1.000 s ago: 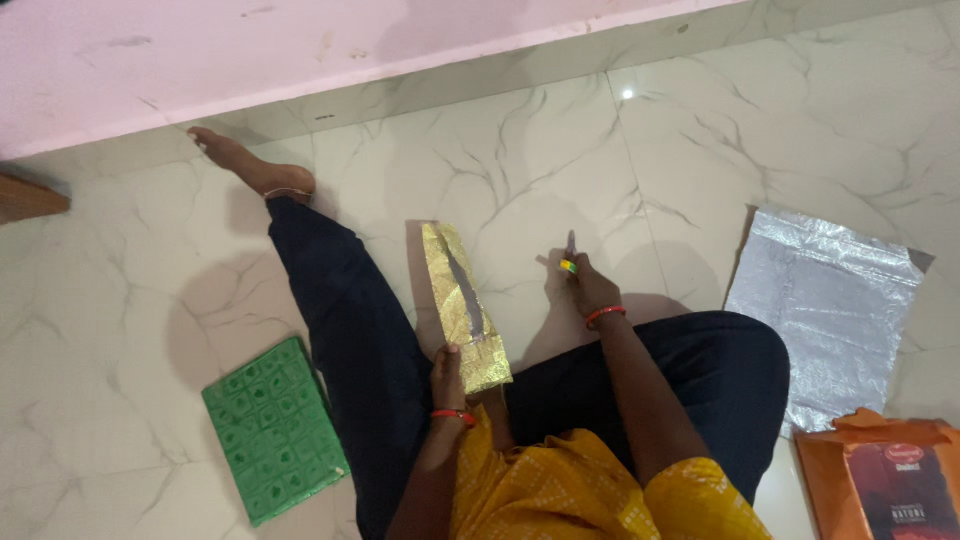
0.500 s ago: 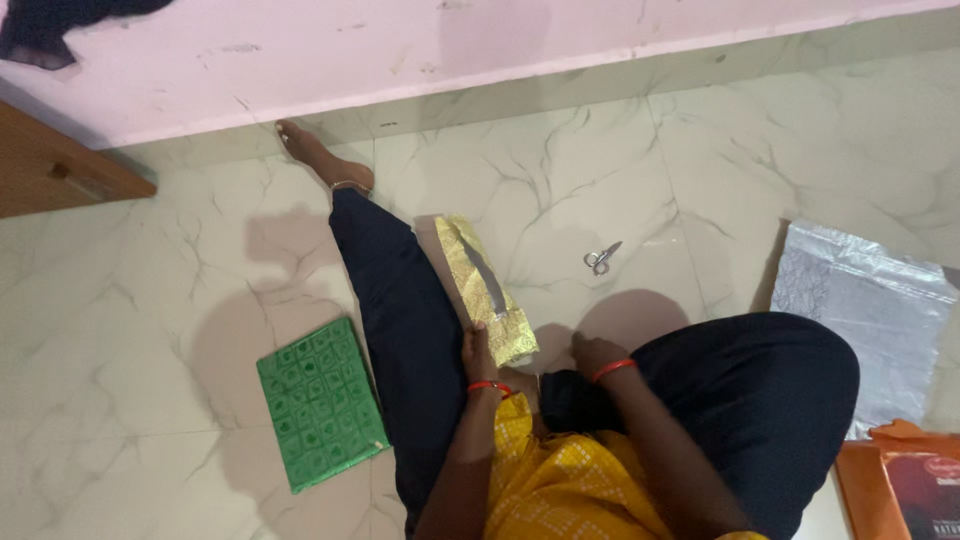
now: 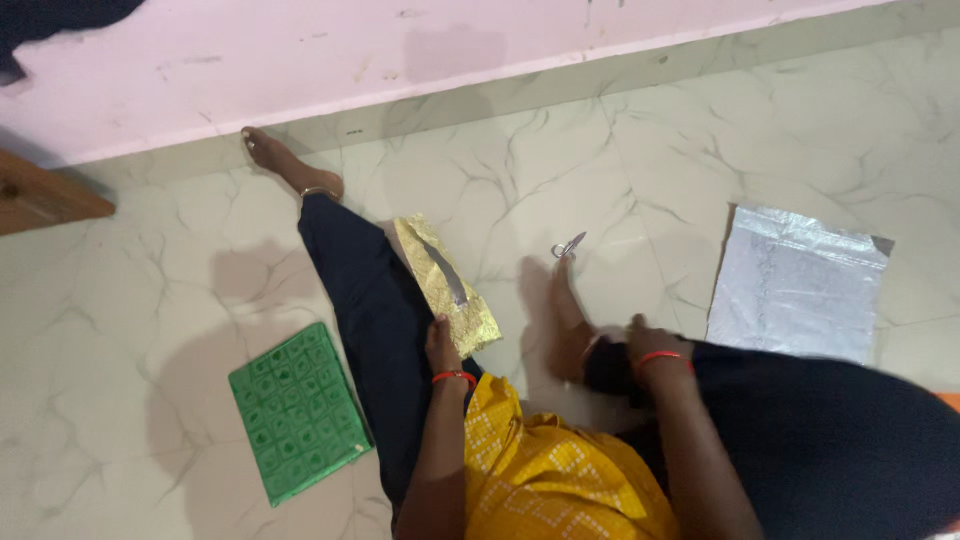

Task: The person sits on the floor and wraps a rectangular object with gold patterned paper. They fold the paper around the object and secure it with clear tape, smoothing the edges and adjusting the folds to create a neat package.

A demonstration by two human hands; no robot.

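Observation:
I sit on a marble floor with my left leg stretched out. My left hand (image 3: 441,345) grips the near end of a long parcel wrapped in gold paper (image 3: 444,284) with a grey strip of tape on top; the parcel lies on the floor beside my left leg. My right hand (image 3: 648,341) rests on my dark trouser leg near my right foot (image 3: 566,325), fingers curled, holding nothing I can see. Small silver scissors (image 3: 568,246) lie on the floor just beyond that foot.
A green patterned wrapped packet (image 3: 296,408) lies on the floor left of my leg. A silver foil sheet (image 3: 796,284) lies to the right. A pink wall (image 3: 400,50) runs along the far side, with a wooden piece (image 3: 40,195) at far left.
My right hand put the scissors down on the floor and drew back to my leg. My right foot has come forward into view. The left hand keeps its hold on the gold parcel.

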